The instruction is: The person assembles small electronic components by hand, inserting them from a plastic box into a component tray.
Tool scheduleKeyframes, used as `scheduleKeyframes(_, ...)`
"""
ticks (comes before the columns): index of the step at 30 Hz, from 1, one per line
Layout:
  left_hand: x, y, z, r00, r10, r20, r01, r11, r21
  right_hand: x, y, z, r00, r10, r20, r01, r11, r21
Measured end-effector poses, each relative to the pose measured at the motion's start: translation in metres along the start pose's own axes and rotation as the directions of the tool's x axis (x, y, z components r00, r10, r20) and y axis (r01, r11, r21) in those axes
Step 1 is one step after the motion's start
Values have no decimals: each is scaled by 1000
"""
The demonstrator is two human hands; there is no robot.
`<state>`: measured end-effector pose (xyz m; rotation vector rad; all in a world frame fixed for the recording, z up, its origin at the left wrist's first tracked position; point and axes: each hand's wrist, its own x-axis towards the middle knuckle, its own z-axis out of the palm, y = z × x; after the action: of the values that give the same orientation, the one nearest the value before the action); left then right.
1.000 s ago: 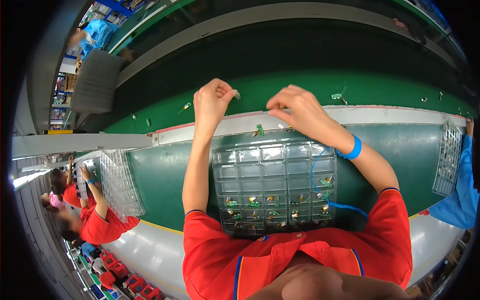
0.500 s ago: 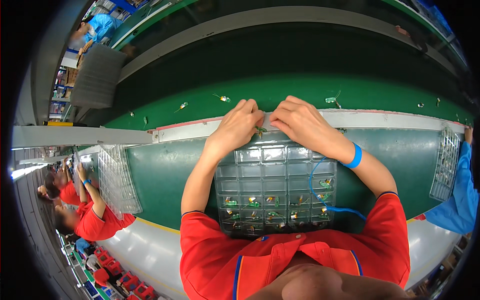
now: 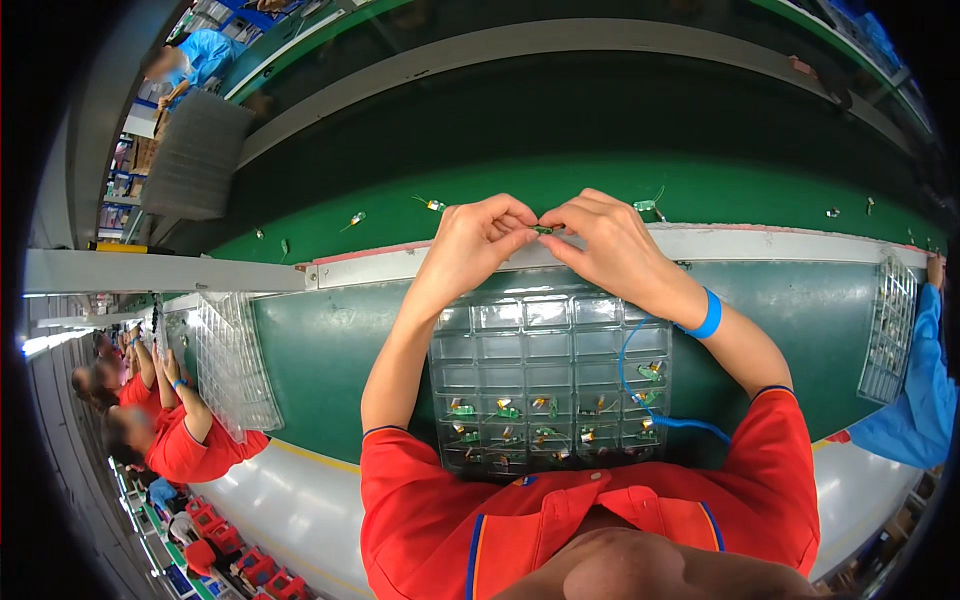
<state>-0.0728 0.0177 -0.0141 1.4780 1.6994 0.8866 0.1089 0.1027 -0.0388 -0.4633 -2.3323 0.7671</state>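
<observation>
A small green component (image 3: 543, 230) is pinched between the fingertips of the left hand (image 3: 470, 245) and the right hand (image 3: 610, 245), which are brought together so that thumbs and forefingers meet on it from either side; both hands are closed on the piece and nothing else is held. The piece sits between the two hands, just above the pale edge rail (image 3: 800, 243) of the bench and beyond the far end of the clear compartment tray (image 3: 550, 385), which lies below the wrists, close to the chest. It is judged to be very light, stiff and rather fragile, probably a little circuit part with thin leads, so a gentle grip on its edges is thought better than pressure on its face; being so small, it could slip easily from the fingertips. The near rows of the tray, under the forearms, are filled with similar green and metallic parts (image 3: 505, 410), while the rows nearer the hands are unfilled. A blue wrist strap (image 3: 706, 318) is worn on the right wrist, and its blue cord (image 3: 640, 385) runs across the tray. Beyond the hands, a few like pieces (image 3: 432, 204) are scattered on the green belt (image 3: 600, 175). Another clear tray (image 3: 235, 360) stands well to the left of the left hand, beside other workers.
</observation>
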Motion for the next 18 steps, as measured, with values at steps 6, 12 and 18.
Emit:
scheduleKeyframes(6,-4,4,3,997,72,-10,-72,997,5,0,-1,-1,998,50,47,-50,999,0)
scheduleKeyframes(12,-9,10,9,976,217,-7,-212,959,190,-1,-5,-7,990,-88,110,102,986,-134)
scheduleKeyframes(18,-10,11,10,970,241,39,-244,954,175,-2,-7,-12,980,-120,159,145,977,-156)
